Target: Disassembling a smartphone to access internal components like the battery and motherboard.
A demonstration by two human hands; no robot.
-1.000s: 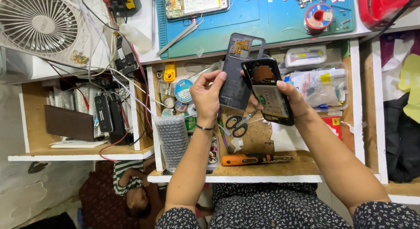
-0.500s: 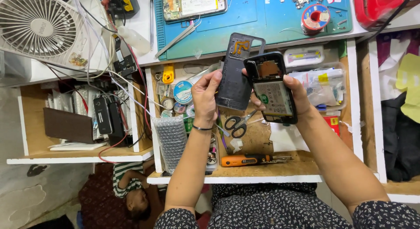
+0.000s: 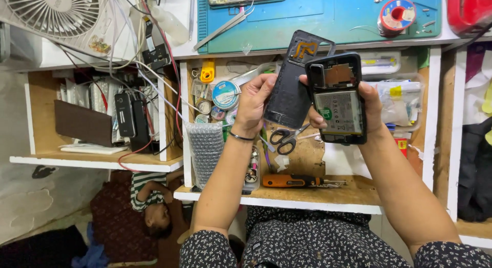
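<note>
- So, the opened phone point(image 3: 338, 101) sits upright in the right hand point(image 3: 366, 106), fingers wrapped around its edges – long axis runs roughly up-down, insides facing the camera.
- Left hand point(image 3: 253, 104) pinches the dark back cover point(image 3: 292, 86) by its left edge, just beside the phone on its left and tucked slightly behind it, tilted a bit.
- Phone looks gutted – pale battery in the middle, copper-coloured plate near the top, black frame.
- Both are held up over the open wooden drawer point(image 3: 307, 193), above the scissors point(image 3: 284, 137).
</note>
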